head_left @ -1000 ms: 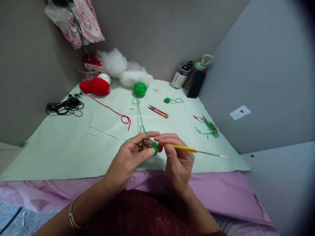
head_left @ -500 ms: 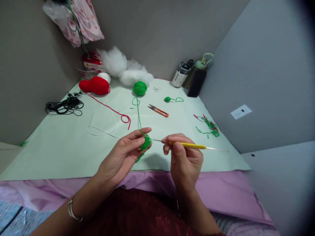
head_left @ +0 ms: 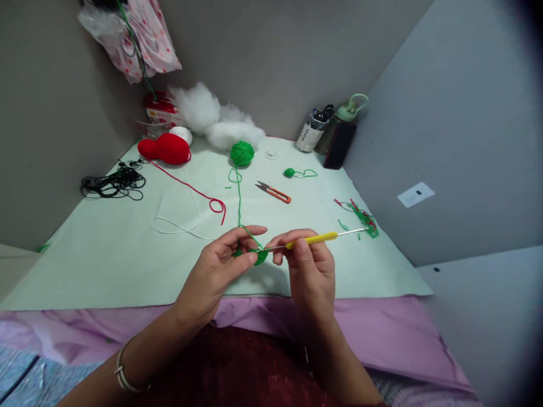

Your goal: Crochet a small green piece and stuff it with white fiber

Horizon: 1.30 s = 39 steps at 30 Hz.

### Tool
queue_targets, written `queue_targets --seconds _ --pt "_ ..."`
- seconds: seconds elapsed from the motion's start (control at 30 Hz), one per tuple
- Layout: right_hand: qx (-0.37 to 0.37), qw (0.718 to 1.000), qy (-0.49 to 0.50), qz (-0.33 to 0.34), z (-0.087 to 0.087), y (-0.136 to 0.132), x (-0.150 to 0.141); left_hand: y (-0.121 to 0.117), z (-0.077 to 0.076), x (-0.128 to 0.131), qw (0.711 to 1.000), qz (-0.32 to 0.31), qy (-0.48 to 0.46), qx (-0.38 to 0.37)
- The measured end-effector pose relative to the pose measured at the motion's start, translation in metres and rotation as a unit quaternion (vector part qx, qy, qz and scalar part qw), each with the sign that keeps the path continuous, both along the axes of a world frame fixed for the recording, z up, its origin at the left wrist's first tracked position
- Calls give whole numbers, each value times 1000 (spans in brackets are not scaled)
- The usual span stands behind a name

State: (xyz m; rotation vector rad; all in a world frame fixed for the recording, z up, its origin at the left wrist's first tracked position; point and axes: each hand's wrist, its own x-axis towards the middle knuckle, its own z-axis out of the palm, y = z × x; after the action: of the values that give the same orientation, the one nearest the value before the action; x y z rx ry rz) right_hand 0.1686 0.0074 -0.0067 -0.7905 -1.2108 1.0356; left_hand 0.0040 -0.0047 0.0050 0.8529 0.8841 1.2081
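Between the thumb and fingers of my left hand [head_left: 218, 268] is a small green crochet piece [head_left: 262, 257], partly hidden by the fingers. Green yarn [head_left: 239, 198] passes over my left index finger and runs back to a green yarn ball [head_left: 242, 154]. My right hand [head_left: 311, 268] grips a crochet hook [head_left: 316, 239] by its yellow handle, pen-like. The hook's thin metal tip meets the edge of the green piece; whether it is inside a stitch I cannot tell. Its other metal end points up to the right.
Orange-handled thread snips [head_left: 274, 192] lie beyond my hands. Farther back are red yarn [head_left: 165, 148], white stuffing [head_left: 229, 124], a small green crocheted piece [head_left: 289, 173], a pen cup [head_left: 310, 133], a bottle and a phone [head_left: 340, 146]. Black cord [head_left: 114, 182] lies left, yarn scraps [head_left: 367, 221] right.
My right hand has moved slightly left, bringing the hook's tip to the green crochet piece. The hook's rear end has swung upward. My left hand has turned the piece and shifted slightly right.
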Motion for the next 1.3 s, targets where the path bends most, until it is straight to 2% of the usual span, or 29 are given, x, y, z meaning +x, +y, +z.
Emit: queue_targets --seconds 0.13,0.27,0.37,0.53,0.8,0.87,0.93,1.0,1.03,1.07,1.1,1.13,1.2,1.23,1.3 --pt "36 998 -42 -8 3 -6 2 0 0 -1 1000 6 15 13" --pt "122 982 -142 -39 4 -15 3 -1 -4 -2 996 35 65 43" --pt "176 970 -157 -56 2 -18 3 -1 -6 -2 991 50 106 69" --pt "144 979 -134 -58 1 -17 2 0 -3 -3 989 33 117 79" --pt "183 965 -179 -57 4 -12 4 0 -2 -6 988 34 130 76" --pt "223 949 -211 -69 3 -12 4 0 -2 -3 984 53 145 85" --pt "282 911 -285 -100 0 -13 2 -1 -1 1 983 76 138 91" --pt "329 858 -368 -143 -5 -14 1 -1 -1 5 991 75 83 75" --pt "340 838 -395 -161 -7 -14 0 -1 -1 6 996 57 36 50" --pt "344 831 -401 -173 -9 -15 0 -1 0 7 999 30 -14 13" --pt "338 840 -386 -176 -11 -15 0 0 0 6 998 -1 -59 -29" --pt "321 863 -350 -171 -11 -14 0 1 0 5 993 -30 -96 -70" --pt "254 925 -244 -142 -9 -13 -1 3 1 2 982 -60 -134 -118" --pt "211 952 -184 -125 -7 -12 -1 3 2 1 981 -60 -138 -121" --pt "139 982 -88 -93 -2 -9 -3 4 3 0 986 -47 -129 -97"
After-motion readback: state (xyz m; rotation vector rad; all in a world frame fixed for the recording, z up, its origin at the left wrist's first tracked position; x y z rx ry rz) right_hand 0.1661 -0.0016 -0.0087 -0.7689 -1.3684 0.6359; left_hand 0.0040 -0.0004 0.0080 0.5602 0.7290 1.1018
